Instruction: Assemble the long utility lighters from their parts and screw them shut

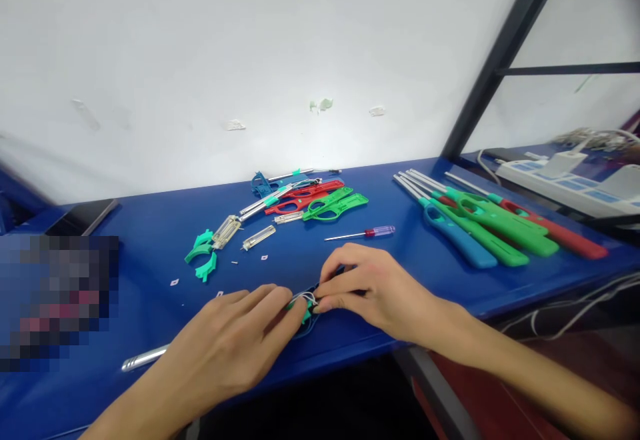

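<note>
My left hand (235, 340) and my right hand (367, 287) meet near the front edge of the blue table (150, 227). Both pinch a partly assembled blue lighter (306, 310) with a small green piece and thin white wires showing between the fingertips. Its metal tube (145, 358) sticks out to the left from under my left hand. The lighter's body is mostly hidden by my fingers.
A red-handled screwdriver (363, 233) lies just beyond my right hand. Loose lighter halves (310, 200) in red, green and blue lie further back, with green trigger pieces (203, 257) and clear tanks (257, 237) on the left. Several finished long lighters (490, 227) lie at right. A power strip (565, 177) sits far right.
</note>
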Motion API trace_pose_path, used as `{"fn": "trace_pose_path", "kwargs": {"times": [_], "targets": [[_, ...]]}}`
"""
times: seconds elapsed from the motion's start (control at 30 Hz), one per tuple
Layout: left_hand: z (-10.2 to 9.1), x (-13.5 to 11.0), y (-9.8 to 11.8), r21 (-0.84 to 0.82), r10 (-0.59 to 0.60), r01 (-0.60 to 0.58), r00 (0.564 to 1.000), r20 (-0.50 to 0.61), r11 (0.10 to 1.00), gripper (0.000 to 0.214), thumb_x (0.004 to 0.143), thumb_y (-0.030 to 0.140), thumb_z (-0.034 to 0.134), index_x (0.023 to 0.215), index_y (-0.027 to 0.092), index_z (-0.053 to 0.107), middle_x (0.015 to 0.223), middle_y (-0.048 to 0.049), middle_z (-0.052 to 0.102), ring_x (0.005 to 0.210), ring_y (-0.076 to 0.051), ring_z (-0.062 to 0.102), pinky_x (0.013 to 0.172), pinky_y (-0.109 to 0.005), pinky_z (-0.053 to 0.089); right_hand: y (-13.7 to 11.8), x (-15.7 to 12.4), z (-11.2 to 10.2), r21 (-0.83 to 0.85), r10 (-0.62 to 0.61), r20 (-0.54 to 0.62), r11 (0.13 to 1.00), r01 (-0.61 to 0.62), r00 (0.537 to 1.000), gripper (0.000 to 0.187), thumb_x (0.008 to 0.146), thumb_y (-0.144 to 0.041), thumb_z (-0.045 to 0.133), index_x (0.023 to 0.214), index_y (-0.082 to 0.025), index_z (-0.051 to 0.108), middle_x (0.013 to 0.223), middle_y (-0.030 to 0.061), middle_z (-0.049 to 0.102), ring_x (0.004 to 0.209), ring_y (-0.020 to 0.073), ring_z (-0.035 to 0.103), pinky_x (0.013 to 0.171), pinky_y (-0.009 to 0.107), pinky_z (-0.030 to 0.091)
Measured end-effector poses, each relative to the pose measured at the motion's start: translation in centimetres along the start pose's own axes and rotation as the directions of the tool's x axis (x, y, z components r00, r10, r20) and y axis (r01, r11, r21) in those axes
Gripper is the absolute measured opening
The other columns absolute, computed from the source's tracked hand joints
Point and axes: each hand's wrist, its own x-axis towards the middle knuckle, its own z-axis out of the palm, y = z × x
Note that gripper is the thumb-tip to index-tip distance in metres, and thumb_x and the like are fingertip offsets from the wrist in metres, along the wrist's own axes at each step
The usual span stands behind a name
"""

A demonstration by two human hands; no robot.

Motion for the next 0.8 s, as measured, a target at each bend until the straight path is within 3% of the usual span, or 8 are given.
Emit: {"fn": "trace_pose_path", "kwargs": {"times": [0.23, 0.43, 0.63, 0.8], "targets": [[0.2, -0.1, -0.2, -0.063, -0.011, 0.012, 1.000, 0.016, 0.998, 0.036, 0.112, 0.007, 0.027, 0.124, 0.020, 0.059, 0.098, -0.0019, 0.069, 0.075, -0.015, 0.069, 0.065, -0.027, 0.049, 0.1, 0.1, 0.5, 0.067, 0.039, -0.066, 0.997, -0.034, 0.997, 0.003, 0.092, -0.022, 0.084, 0.090, -0.021, 0.086, 0.092, 0.0022, 0.077, 0.084, 0.0158, 0.073, 0.081, 0.025, 0.056], [0.2, 0.0, -0.3, -0.104, -0.019, 0.021, 1.000, 0.017, 0.994, 0.035, 0.114, 0.010, 0.026, 0.118, 0.021, 0.059, 0.098, -0.0016, 0.069, 0.076, -0.015, 0.070, 0.065, -0.026, 0.052, 0.2, -0.4, 0.3, -0.005, -0.087, -0.056, 0.996, 0.087, 0.995, 0.016, 0.102, -0.016, 0.071, 0.096, -0.021, 0.085, 0.099, 0.0041, 0.081, 0.090, 0.0170, 0.074, 0.084, 0.027, 0.058], [0.1, 0.6, -0.5, -0.144, -0.010, 0.009, 1.000, -0.004, 0.990, 0.035, 0.115, 0.011, 0.028, 0.116, 0.018, 0.062, 0.093, -0.0011, 0.069, 0.071, -0.015, 0.067, 0.061, -0.027, 0.050, 0.1, -0.6, 0.4, -0.075, -0.131, -0.047, 0.989, 0.127, 0.990, 0.020, 0.099, -0.005, 0.069, 0.100, -0.019, 0.085, 0.100, 0.0058, 0.081, 0.088, 0.0168, 0.073, 0.078, 0.026, 0.059], [-0.5, 1.1, -0.8, -0.182, 0.024, -0.018, 0.999, 0.029, 0.983, 0.035, 0.114, 0.010, 0.028, 0.112, 0.017, 0.063, 0.091, -0.0016, 0.069, 0.072, -0.015, 0.068, 0.061, -0.026, 0.052, 0.0, -0.5, 0.4, -0.129, -0.157, -0.045, 0.980, 0.150, 0.987, 0.019, 0.103, -0.012, 0.067, 0.098, -0.020, 0.084, 0.096, 0.0050, 0.080, 0.085, 0.0164, 0.072, 0.074, 0.025, 0.058]]}}
